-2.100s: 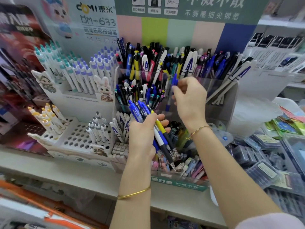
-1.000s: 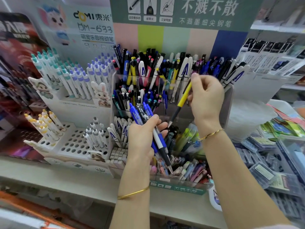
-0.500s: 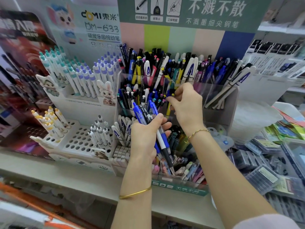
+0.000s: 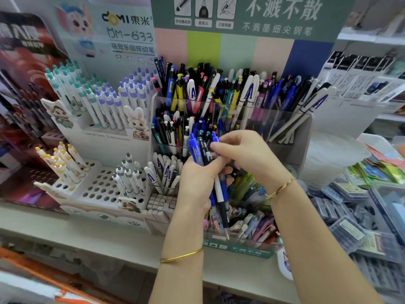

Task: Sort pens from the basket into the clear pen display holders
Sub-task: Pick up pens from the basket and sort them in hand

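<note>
Blue plastic dominates the bundle of pens (image 4: 219,191) in the left grip (image 4: 195,185). Fingers and thumb are wrapped round the barrels at mid-length, closed firmly, with the pens fanned a little.

The right grip (image 4: 245,154) sits just beside it on the right, meeting the bundle near its top. Index finger and thumb are closed to a pinch on what looks like one blue-topped pen (image 4: 215,138); the other fingers are loosely curled. Cannot tell whether that pen is free of its neighbours.

Clear holders (image 4: 274,121) stand beyond and above both grips. The packed upper tier is well above the pen tops, the middle tier just behind them, and the low front trays lie beneath the right grip near the pen tips. No basket in view.

Step in hand, as I read it: draw one pen out of the bundle for filing.
- Pull along the pen's own length, upward, so the clip does not drag the next barrel with it.
- Ease the left grip only enough to release that one pen, or the fan may spill onto the shelf (image 4: 109,233).
- Pick the compartment holding the same model before lifting away.

Orientation: the bundle's long axis is near upright, leaning with tops up and to the left of the right grip. Clicker ends point up and away, toward the holders. Writing tips point down and toward the person, below the left grip. The pen likely needs little turning to go in tip-down.
</note>
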Motion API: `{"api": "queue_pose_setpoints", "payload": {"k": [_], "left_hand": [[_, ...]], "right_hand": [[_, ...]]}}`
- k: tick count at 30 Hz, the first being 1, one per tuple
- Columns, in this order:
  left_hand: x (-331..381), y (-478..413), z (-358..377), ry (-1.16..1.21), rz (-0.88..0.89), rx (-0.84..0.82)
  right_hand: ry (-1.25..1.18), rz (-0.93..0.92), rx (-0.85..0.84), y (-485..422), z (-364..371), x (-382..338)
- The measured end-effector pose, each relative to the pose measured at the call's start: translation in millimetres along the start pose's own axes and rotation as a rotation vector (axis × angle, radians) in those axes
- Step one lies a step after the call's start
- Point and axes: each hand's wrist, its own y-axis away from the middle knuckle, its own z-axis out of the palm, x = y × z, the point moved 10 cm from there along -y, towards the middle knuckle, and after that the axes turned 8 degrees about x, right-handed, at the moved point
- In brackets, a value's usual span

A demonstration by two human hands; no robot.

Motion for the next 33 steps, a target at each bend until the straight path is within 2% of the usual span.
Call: {"api": "queue_pose_setpoints", "payload": {"k": [3,6,8,11,14,18,23,27,29,30,33], "left_hand": [[-5.1,-3.1,0.8,-0.022,-0.012,-0.010],[-7.5,-8.3,-11.4,-0.019,-0.019,0.073],[-6.9,-9.4,-20.2,-0.017,-0.017,0.136],[-4.6,-10.3,-27.1,-0.042,0.007,0.184],[-4.3,-11.0,-24.9,-0.049,0.014,0.172],[-5.7,-11.3,-20.7,-0.036,0.003,0.138],[-4.8,-6.9,-11.3,-0.018,-0.022,0.081],[-2.6,-1.6,-1.8,-0.011,-0.038,0.020],[-2.1,-0.6,0.6,-0.019,-0.035,0.004],[-1.3,-0.3,1.8,-0.024,-0.028,-0.004],[1.3,0.8,7.9,-0.049,-0.004,-0.056]], "right_hand": [[-0.071,-0.014,0.094,-4.8,-11.4,1.3],[-0.206,-0.070,0.401,-9.9,-46.9,-2.0],[-0.244,-0.173,0.610,-5.9,-71.2,-11.9],[-0.157,-0.336,0.756,3.0,-80.8,-29.4],[0.018,-0.376,0.703,1.0,-63.4,-31.7],[0.162,-0.306,0.592,-6.8,-41.7,-14.4],[0.438,-0.254,0.569,-13.7,-32.4,-7.5],[0.214,-0.224,0.634,-5.1,-48.8,-6.6],[0.145,-0.205,0.608,-0.2,-52.4,-7.4],[0.140,-0.175,0.536,-1.7,-48.1,-6.3],[0.054,-0.013,0.176,-4.4,-17.7,5.1]]}}
